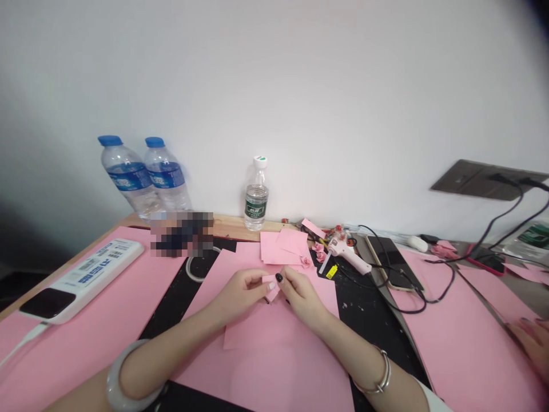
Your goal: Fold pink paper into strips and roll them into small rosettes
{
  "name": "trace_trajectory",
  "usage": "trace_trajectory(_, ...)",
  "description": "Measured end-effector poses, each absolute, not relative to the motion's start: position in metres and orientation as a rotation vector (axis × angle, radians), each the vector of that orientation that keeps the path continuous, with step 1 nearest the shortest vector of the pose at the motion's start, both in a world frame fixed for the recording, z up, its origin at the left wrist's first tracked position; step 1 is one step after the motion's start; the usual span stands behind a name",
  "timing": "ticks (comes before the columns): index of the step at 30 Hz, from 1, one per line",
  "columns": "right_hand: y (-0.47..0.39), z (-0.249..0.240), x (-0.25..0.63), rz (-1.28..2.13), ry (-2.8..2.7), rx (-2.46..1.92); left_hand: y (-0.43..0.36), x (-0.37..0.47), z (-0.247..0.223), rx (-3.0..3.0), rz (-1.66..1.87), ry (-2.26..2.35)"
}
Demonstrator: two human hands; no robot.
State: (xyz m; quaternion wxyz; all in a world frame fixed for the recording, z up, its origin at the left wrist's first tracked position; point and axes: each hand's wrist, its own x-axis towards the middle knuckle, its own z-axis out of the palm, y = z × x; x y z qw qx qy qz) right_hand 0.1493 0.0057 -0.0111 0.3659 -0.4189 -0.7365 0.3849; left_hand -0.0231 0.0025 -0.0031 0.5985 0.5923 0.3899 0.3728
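Note:
My left hand [240, 294] and my right hand [302, 294] meet over a pink sheet [274, 326] on the table, and both pinch a small pink paper piece [271, 288] between their fingertips. Just beyond the hands lie pink paper squares [283, 246] and tiny pink paper roses [318, 250]. A pink and white glue gun [345, 254] rests to the right of them, its cord running off to the right.
Two blue-capped water bottles [141, 177] and a smaller bottle [256, 197] stand by the wall. A white power strip [81, 277] lies at the left, a phone [392, 260] at the right. Another person's hand [532, 340] rests at the right edge. A tape roll [198, 268] lies near the middle.

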Motion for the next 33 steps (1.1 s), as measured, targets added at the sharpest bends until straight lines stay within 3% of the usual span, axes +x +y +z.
trace_trajectory(8,0.0067,-0.0130,0.1513,0.763,-2.066,-1.005,0.0062,-0.0292,-0.0027,1.516,0.789,0.994)
trace_trajectory(14,0.0064,-0.0130,0.1509,0.880,-1.841,-1.095,0.0067,-0.0283,-0.0001,1.402,0.792,1.005)
trace_trajectory(17,0.0072,-0.0114,0.1517,0.771,-1.715,-1.130,0.0072,-0.0287,0.0003,1.323,0.843,1.042)
trace_trajectory(28,0.0057,-0.0192,0.1466,0.833,-1.760,-1.115,0.0047,-0.0249,-0.0013,1.076,0.860,0.975)
trace_trajectory(33,0.0073,-0.0175,0.1494,0.671,-1.829,-1.083,0.0038,-0.0242,-0.0016,1.024,0.851,0.950)
